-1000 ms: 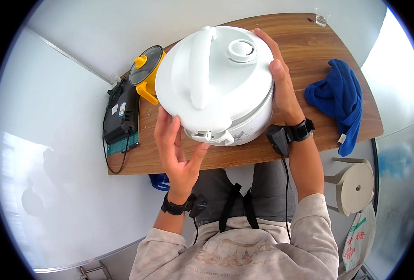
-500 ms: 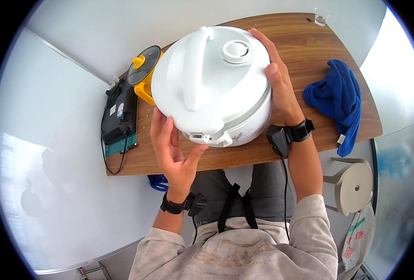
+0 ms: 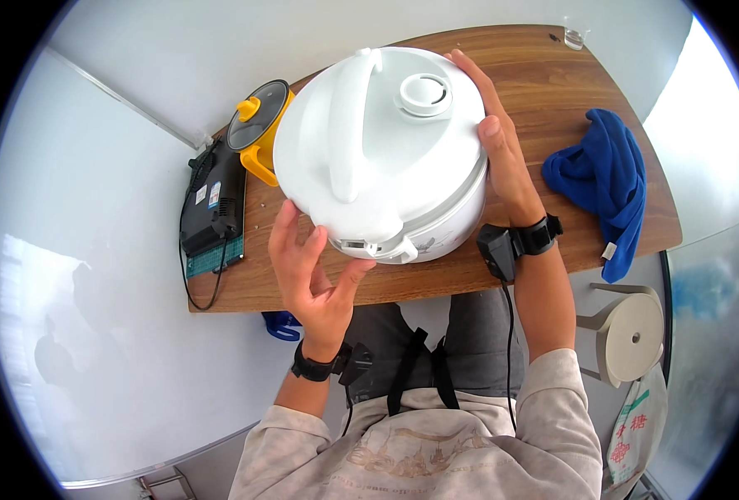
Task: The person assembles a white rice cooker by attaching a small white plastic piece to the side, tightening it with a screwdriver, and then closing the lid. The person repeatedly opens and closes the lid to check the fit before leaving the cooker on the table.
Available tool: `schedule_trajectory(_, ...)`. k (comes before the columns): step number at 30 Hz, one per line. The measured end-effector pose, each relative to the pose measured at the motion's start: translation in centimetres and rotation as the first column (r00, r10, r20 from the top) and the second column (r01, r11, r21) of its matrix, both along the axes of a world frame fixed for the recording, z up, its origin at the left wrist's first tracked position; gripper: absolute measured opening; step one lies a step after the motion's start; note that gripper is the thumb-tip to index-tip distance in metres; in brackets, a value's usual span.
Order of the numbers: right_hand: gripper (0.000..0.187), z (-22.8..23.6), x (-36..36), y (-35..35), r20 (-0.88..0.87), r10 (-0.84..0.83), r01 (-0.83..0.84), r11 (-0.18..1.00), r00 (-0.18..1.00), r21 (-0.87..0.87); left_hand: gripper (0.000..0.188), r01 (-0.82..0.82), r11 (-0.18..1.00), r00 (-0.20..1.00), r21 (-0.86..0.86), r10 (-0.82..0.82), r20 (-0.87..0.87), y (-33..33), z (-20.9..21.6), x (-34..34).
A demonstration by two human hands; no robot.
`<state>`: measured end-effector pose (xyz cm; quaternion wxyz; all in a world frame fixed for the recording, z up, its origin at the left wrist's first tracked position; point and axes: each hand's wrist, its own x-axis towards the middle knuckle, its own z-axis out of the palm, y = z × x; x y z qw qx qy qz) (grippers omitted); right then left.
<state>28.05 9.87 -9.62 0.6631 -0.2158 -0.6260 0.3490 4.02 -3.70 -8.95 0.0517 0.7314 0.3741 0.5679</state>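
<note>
Head view, inspector's notes, two voices.

**Inspector:** White cooker (image 3: 386, 150) sits over the near part of the wooden table (image 3: 544, 75), lid shut, carry handle running across the top. I cannot tell whether its base rests on the wood or hangs just clear of it. Left hand (image 3: 315, 271) is open, fingers spread, touching the lower front by the latch (image 3: 378, 248). Right hand (image 3: 503, 158) lies flat against the far right side, thumb up on the lid rim. Neither hand closes round anything; the body is pressed between two palms.

**Assessor:** Risk from that?

**Inspector:** Slip, in my judgement. The shell looks smooth and rounded, and a palm squeeze has no hook on it. If pressure eases on one side, the cooker could rotate or drop toward the lap, since it stands close to the near edge.

**Assessor:** Neighbours?

**Inspector:** Yellow pot (image 3: 257, 133) with a glass lid is just beside the cooker's left flank, touching or nearly so; a swing leftward could knock it into the black device (image 3: 215, 204) by the wall. Blue cloth (image 3: 603, 179) lies to the right, apart. A small glass (image 3: 575, 35) stands at the far corner, well clear.

**Assessor:** Anything else?

**Inspector:** A cable (image 3: 509, 312) hangs from the right wrist unit (image 3: 496, 250) under the table edge; it could snag. The left thumb sits near the latch, a possible pinch point.
</note>
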Motion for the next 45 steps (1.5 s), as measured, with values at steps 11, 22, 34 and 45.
schedule_trajectory(11,0.083,0.1,0.0,-0.1,-0.005,0.026,-0.026,1.000,1.000,-0.014,0.073,-0.067,0.998,0.996,-0.005,0.067,-0.059,-0.1,0.8,-0.2)
schedule_trajectory(22,0.078,0.0,0.1,0.1,-0.011,0.047,-0.047,0.999,0.999,-0.023,0.074,-0.124,0.992,0.984,-0.036,0.119,-0.131,-0.1,1.4,-0.4)
schedule_trajectory(34,0.086,0.1,0.1,0.1,0.029,-0.004,0.005,0.999,1.000,-0.037,0.074,-0.024,0.996,0.990,-0.082,0.012,-0.138,0.7,2.7,-0.6)
schedule_trajectory(45,0.092,-0.1,-0.4,0.2,0.021,-0.011,0.011,1.000,1.000,0.003,0.076,-0.111,0.993,0.955,-0.033,0.098,-0.280,0.4,3.7,-1.0)
